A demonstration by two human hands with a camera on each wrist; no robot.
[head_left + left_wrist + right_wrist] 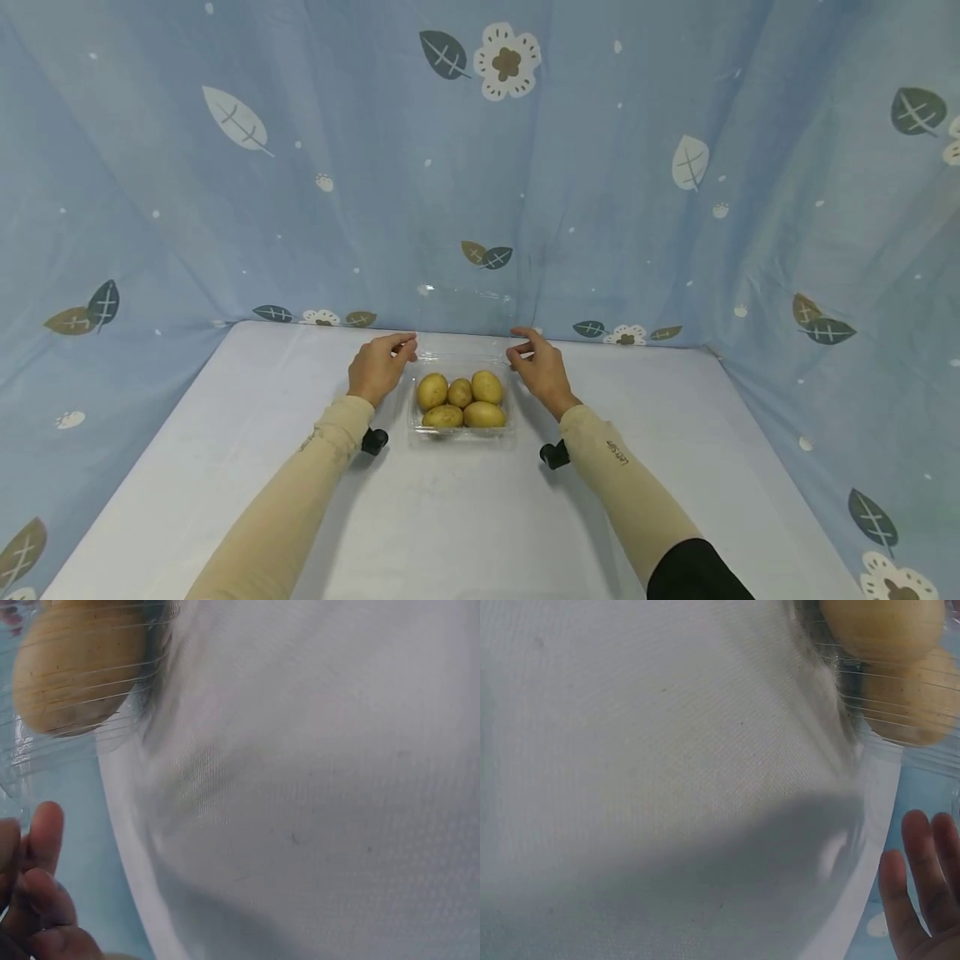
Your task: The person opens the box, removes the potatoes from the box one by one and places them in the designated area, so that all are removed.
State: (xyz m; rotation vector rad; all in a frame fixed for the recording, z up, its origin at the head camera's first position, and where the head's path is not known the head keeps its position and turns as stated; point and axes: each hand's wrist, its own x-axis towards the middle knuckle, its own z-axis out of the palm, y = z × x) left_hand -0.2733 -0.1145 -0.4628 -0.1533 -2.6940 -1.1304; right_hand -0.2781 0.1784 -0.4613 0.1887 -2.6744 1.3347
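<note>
A clear plastic clamshell box (462, 433) sits on the white table with several yellow potatoes (484, 414) in it. Its see-through lid (465, 312) stands raised at the back, faint against the blue curtain. My left hand (381, 364) is at the lid's left edge, where thumb and fingertips (46, 829) pinch it. Opposite, my right hand (542, 367) has its fingertips right at the lid's right edge. Straight, slightly spread fingers (922, 874) of that hand show in the right wrist view; its thumb is hidden there.
A white cloth covers the table (457, 517). Behind it and along both sides hangs a blue curtain (360, 217) printed with leaves and flowers, close to the table's back edge. Both forearms wear beige sleeves (277, 508), with a small black device at each wrist.
</note>
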